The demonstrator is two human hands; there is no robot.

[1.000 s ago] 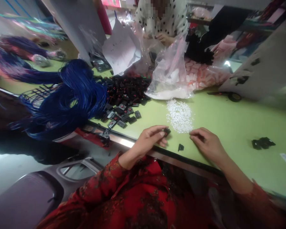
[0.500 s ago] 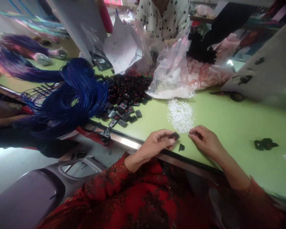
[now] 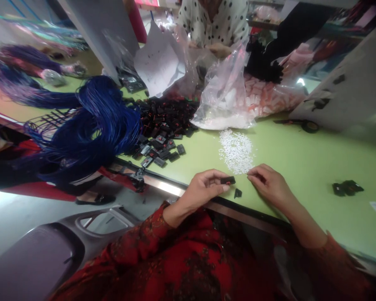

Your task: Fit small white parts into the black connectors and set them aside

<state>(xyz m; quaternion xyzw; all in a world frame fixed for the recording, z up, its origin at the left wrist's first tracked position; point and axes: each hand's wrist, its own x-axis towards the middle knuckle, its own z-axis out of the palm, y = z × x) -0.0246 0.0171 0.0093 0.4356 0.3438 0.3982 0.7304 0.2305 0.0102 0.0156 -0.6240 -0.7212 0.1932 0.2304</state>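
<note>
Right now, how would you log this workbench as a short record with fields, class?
Left hand: holds small black rectangular plastic part
Right hand: fingertips at near edge of scattered tiny white pieces; grip unclear
Between hands: loose small black piece
Left side: bundled thin blue cords, black plastic heap
Surface: light green tabletop

Small black block (image 3: 228, 180) with red detail, held nearly level, right of lower centre; tiny white pieces (image 3: 236, 151) loosely heaped above.
</note>
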